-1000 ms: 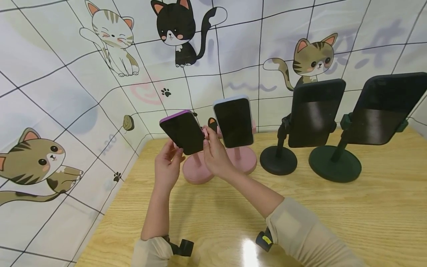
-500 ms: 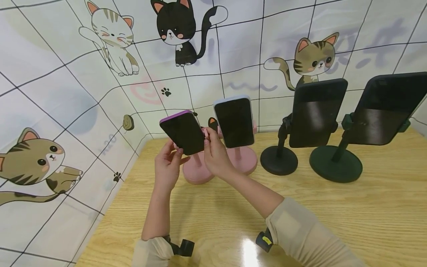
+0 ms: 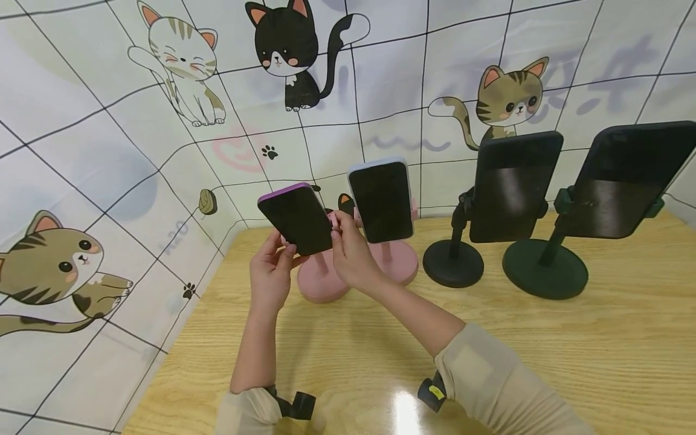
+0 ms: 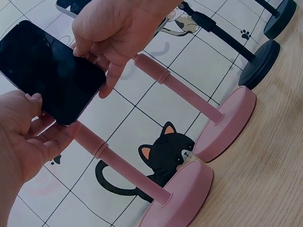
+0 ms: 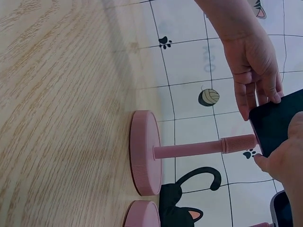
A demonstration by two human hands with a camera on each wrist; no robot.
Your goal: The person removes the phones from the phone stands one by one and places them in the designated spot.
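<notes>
A smartphone with a purple edge [image 3: 299, 219] leans back, screen outward, at the top of the leftmost pink phone stand [image 3: 321, 283]. My left hand [image 3: 270, 272] grips the phone's lower left edge, thumb at the front and fingers behind. On the other side, my right hand [image 3: 354, 251] pinches the stand's pink clamp [image 3: 333, 220] beside the phone's right edge. In the left wrist view both hands frame the phone [image 4: 52, 71], above the stand's ribbed pole [image 4: 128, 165]. The right wrist view shows the phone's corner [image 5: 274, 120] between them. The back of the clamp is hidden.
Just right stands a second pink stand [image 3: 399, 263] bearing a phone with a light blue edge [image 3: 382, 199]. Farther right are a black stand [image 3: 453, 264] and a dark green stand [image 3: 545, 269], each carrying a dark device. A cat-print cloth [image 3: 391, 90] backs the wooden table [image 3: 348, 350].
The phone's top has tipped very slightly left, and the left thumb has shifted a little along its lower edge. The right hand keeps its place; the head view has moved slightly.
</notes>
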